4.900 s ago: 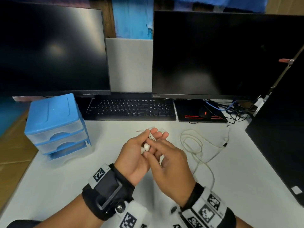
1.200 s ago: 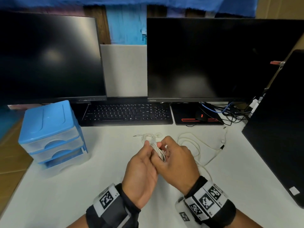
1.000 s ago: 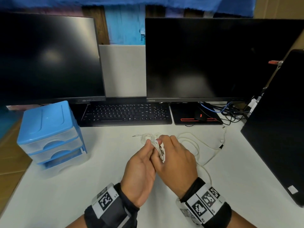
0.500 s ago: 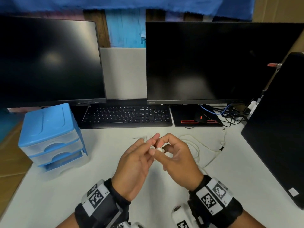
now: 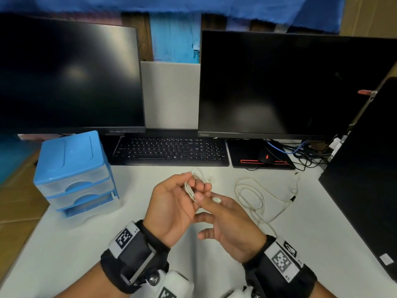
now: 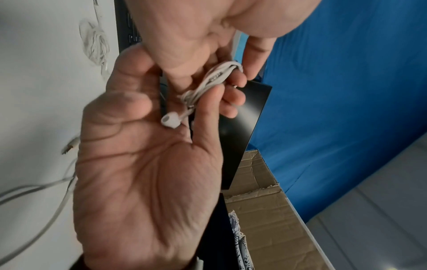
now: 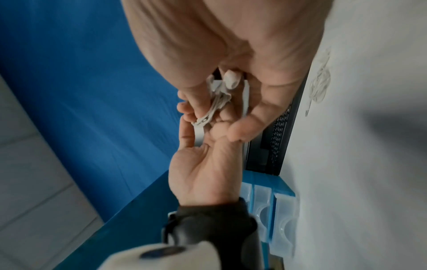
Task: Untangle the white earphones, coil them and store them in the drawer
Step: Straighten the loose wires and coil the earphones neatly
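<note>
Desk (image 5: 214, 265) under me, drawer unit (image 5: 73, 179) off to my left with all its drawers closed, so storing waits. My left hand (image 5: 169, 207) pinches the white earphones (image 5: 190, 189), already bunched into a small coil, just above the desk; my right hand (image 5: 231, 224), fingers loosely out, meets it with one earbud (image 5: 216, 200) resting on a finger. I'd tuck that bud into the coil and keep the pinch firm so the loops don't spring. Another white cable (image 5: 257, 196) lies near; I'll keep clear.
</note>
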The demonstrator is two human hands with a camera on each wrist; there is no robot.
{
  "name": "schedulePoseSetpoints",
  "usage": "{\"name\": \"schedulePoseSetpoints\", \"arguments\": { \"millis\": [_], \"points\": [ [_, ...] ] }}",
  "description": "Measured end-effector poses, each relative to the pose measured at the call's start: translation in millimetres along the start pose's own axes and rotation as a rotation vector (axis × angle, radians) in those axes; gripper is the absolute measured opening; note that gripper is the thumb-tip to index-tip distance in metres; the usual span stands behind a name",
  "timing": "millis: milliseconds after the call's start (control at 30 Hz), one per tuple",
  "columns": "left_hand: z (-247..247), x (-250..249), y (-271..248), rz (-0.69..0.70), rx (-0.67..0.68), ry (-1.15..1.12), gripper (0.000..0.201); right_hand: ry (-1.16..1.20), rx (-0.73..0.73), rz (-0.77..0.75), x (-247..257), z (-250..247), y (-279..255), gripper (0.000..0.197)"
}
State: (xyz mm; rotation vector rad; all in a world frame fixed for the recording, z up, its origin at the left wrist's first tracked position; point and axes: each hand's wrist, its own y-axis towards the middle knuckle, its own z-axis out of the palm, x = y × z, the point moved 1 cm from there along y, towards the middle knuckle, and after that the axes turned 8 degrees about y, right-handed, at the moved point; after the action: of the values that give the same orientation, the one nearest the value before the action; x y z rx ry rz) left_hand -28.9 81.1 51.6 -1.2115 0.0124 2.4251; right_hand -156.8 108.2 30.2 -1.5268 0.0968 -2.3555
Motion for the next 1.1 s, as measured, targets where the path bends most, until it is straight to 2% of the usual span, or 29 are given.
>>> {"name": "schedulePoseSetpoints", "arguments": {
  "millis": [100, 233, 367, 433, 533, 633, 733, 900, 1000, 1100],
  "points": [
    [-4.2, -3.1, 5.2, 0.021, 0.016, 0.103, 0.021, 0.001, -0.082, -0.064, -1.4, 1.3, 0.0, 0.027],
    [-19.0, -5.2, 15.4, 0.099, -0.068, 0.272, 0.021, 0.000, -0.208, -0.152, -12.1, 2.1, 9.5, 0.015],
    [-42.4, 5.1, 26.3, 0.024, -0.181, 0.315, 0.022, 0.083, -0.343, -0.132, -24.0, -4.5, 27.7, 0.015],
    [-58.0, 13.0, 33.5, -0.044, -0.243, 0.406, 0.024, 0.021, -0.390, -0.113, -24.1, -12.0, 38.3, 0.012],
    [-80.1, 20.5, 45.8, -0.221, -0.291, 0.732, 0.026, -0.192, -0.411, -0.054, -22.4, -22.8, 51.2, 0.006],
    [-86.0, 17.8, 57.5, -0.355, -0.228, 1.187, 0.035, -0.408, -0.405, 0.020, -21.4, -32.8, 65.0, 0.004],
    [-84.6, 14.9, 72.2, -0.393, -0.201, 1.494, 0.036, -0.612, -0.405, 0.052, -23.1, -38.4, 84.9, 0.009],
    [-87.7, 15.8, 88.8, -0.378, -0.256, 1.915, 0.036, -1.038, -0.398, 0.056, -23.9, -35.1, 104.6, 0.005],
    [-89.3, 13.4, 87.8, -0.373, -0.245, 1.985, 0.049, -1.155, -0.355, 0.068, -21.8, -37.9, 99.0, 0.016],
    [-93.2, 6.5, 82.8, -0.417, -0.277, 1.766, 0.063, -1.089, -0.353, 0.057, -9.8, -49.6, 85.5, 0.028]
  ]
}}
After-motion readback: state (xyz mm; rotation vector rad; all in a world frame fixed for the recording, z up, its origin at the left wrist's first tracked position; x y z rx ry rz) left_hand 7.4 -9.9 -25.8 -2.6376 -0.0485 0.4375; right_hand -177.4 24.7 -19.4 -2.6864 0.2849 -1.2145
